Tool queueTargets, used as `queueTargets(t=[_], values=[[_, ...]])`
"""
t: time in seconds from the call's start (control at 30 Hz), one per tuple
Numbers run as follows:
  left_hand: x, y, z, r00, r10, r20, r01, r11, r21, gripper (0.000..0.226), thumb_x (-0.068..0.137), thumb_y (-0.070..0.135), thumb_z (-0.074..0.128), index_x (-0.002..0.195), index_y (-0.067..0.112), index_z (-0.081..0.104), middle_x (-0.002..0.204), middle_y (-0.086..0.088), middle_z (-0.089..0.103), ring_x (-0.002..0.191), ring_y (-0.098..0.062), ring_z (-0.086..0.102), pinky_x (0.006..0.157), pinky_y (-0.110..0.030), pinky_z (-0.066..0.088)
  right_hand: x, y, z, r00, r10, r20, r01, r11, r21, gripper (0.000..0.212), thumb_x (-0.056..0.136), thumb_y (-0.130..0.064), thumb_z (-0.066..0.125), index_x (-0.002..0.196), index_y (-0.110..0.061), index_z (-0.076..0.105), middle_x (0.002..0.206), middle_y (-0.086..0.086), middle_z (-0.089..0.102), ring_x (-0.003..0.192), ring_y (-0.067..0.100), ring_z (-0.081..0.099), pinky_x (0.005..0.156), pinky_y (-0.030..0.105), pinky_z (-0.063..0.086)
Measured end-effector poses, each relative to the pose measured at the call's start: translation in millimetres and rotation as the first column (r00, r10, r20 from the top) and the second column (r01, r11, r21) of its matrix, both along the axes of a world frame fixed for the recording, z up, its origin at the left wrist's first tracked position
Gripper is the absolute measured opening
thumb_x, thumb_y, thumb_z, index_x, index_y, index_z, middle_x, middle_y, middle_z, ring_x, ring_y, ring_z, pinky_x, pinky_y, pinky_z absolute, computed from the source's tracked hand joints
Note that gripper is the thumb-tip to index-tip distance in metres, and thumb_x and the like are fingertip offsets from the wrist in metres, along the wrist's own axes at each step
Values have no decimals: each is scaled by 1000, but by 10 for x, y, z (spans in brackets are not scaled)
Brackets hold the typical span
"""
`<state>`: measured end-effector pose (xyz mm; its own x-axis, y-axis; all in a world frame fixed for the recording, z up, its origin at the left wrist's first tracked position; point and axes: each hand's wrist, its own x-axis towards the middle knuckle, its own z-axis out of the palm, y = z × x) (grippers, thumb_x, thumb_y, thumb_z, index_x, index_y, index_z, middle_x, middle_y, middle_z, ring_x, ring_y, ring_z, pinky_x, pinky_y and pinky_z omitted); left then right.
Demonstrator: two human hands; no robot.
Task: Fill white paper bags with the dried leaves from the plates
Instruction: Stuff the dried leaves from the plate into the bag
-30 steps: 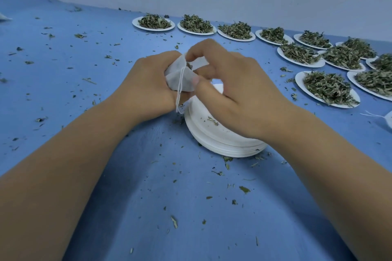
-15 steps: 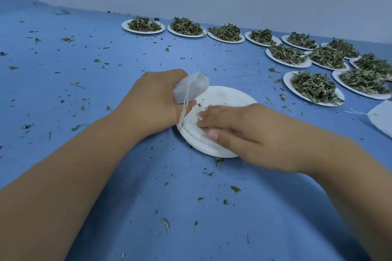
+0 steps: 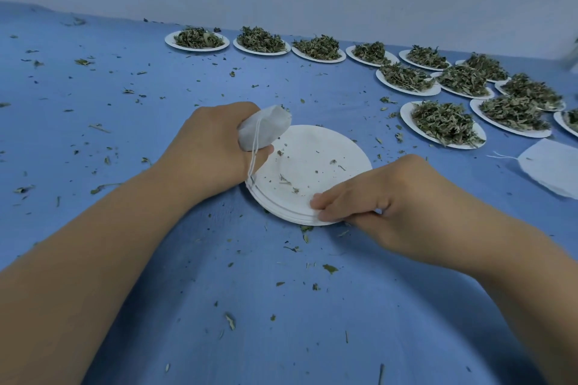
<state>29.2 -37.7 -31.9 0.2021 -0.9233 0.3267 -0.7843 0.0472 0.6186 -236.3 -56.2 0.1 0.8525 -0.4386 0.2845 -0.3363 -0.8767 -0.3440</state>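
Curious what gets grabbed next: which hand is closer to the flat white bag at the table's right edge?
Right hand. It pinches the near rim of the plate stack, left of the flat bag; the left hand, gripping a filled bag, is farther left across the stack.

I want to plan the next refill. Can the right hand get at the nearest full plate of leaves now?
Probably yes: only scrap-strewn blue cloth lies between the right hand and the nearest full plate, but it must first release the empty plate stack.
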Motion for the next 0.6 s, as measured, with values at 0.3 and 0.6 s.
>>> queueTargets(t=[0.3, 0.6], values=[[7, -4, -14, 999, 17, 45, -17, 1000, -10, 21, 82, 37, 74, 79, 30, 55, 76, 9, 61, 73, -11, 58, 63, -29, 44, -13, 69, -89, 986, 38, 159, -16, 990, -138, 26, 72, 15, 81, 81, -10, 82, 92, -6, 79, 91, 4, 74, 82, 27, 60], [-15, 9, 14, 999, -1, 39, 2, 1000, -20, 14, 84, 34, 72, 86, 27, 60, 78, 7, 63, 77, -14, 60, 70, -33, 50, 217, -16, -34, 910, -230, 344, 150, 958, 244, 30, 79, 8, 74, 76, -22, 78, 84, -11, 77, 85, 12, 75, 84, 35, 60]])
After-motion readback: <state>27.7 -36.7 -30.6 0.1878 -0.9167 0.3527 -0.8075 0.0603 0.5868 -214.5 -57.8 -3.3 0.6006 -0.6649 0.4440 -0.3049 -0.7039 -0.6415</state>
